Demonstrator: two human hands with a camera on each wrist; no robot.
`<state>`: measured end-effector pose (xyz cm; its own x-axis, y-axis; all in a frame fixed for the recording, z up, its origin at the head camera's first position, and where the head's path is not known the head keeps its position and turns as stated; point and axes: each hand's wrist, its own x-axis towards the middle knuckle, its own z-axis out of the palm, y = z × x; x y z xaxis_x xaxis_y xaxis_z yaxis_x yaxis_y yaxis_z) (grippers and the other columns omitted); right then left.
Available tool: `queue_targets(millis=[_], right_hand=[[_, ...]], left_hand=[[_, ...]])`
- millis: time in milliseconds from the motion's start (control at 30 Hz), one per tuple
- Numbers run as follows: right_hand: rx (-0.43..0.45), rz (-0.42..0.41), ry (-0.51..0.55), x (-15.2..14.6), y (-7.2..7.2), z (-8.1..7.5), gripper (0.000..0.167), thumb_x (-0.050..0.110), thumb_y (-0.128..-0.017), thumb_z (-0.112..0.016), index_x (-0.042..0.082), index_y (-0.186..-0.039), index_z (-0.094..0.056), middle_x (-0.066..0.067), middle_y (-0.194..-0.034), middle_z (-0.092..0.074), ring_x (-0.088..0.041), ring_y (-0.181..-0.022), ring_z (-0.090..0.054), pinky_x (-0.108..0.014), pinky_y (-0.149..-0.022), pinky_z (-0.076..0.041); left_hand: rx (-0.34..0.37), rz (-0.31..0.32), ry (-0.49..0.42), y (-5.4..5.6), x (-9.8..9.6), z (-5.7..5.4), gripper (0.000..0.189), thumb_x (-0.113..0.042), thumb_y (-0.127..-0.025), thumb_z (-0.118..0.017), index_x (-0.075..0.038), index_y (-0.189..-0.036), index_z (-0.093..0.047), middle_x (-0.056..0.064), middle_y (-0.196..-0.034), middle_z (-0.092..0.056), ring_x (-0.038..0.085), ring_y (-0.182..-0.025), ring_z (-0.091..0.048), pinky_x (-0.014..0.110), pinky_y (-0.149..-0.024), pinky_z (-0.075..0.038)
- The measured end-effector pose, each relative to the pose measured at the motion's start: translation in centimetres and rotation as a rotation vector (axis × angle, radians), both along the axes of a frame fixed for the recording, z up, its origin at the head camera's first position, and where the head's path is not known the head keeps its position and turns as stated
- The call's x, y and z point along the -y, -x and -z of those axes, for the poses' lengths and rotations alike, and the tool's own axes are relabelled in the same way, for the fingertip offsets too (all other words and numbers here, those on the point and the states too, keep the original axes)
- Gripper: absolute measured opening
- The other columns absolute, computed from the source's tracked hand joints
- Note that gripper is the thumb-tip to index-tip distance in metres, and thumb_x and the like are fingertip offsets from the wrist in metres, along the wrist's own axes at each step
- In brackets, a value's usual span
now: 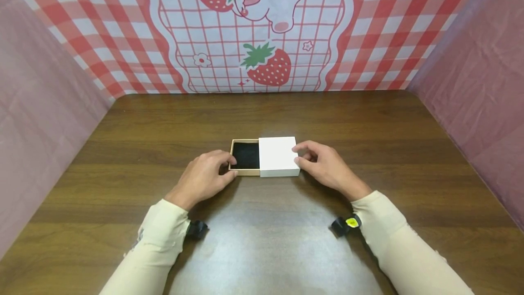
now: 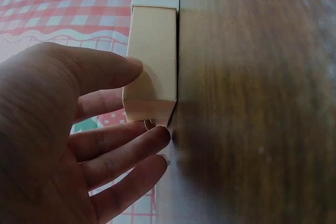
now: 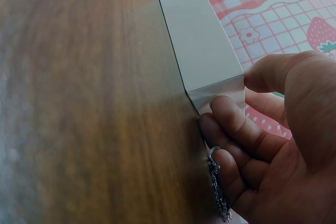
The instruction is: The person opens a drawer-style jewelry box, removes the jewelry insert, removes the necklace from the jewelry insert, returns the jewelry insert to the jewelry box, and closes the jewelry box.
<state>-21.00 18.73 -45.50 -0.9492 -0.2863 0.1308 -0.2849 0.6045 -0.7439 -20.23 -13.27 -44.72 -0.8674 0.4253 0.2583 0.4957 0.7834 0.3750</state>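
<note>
A small box lies on the table, its shallow cardboard tray (image 1: 244, 172) slid partway out to the left of its white sleeve (image 1: 278, 154). Inside the tray is a black lining or pad (image 1: 247, 155). My left hand (image 1: 204, 175) grips the tray's left end, thumb on the front wall (image 2: 152, 51) and index fingertip over the rim. A small ring-like bit (image 2: 149, 124) shows at that end. With thumb and curled fingers, my right hand (image 1: 325, 164) holds the sleeve's right end. What lies under the black lining is hidden.
The box rests on a brown wood-grain table (image 1: 262, 117). Behind it hangs a red-and-white checked strawberry cloth (image 1: 270, 67), with pink cloth at both sides. A dark, silvery textured strip (image 3: 218, 192) shows beside the right fingers; its kind is unclear.
</note>
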Motion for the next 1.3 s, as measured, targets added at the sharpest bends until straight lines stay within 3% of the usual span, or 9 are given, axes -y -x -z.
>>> queue_targets(millis=[433, 1300], right_hand=[[-0.005, 0.008, -0.004, 0.03, -0.01, -0.04, 0.026, 0.017, -0.094, -0.069, 0.015, -0.119, -0.068, 0.0, -0.086, -0.068, -0.018, -0.08, -0.059, -0.036, -0.072, -0.045], [-0.006, 0.005, -0.004, 0.0, 0.01, 0.0, 0.025, 0.017, -0.094, -0.069, 0.015, -0.12, -0.068, -0.001, -0.086, -0.067, -0.018, -0.08, -0.059, -0.036, -0.072, -0.045]], left_hand=[[0.001, 0.028, -0.003, -0.07, -0.35, -0.14, 0.017, -0.028, -0.088, -0.073, -0.023, -0.104, -0.074, -0.007, -0.102, -0.071, 0.013, -0.091, -0.067, 0.042, -0.076, -0.054], [-0.009, 0.079, -0.05, -0.15, -0.45, 0.1, 0.019, -0.023, -0.087, -0.074, -0.02, -0.106, -0.074, -0.005, -0.105, -0.072, 0.013, -0.09, -0.068, 0.04, -0.079, -0.053]])
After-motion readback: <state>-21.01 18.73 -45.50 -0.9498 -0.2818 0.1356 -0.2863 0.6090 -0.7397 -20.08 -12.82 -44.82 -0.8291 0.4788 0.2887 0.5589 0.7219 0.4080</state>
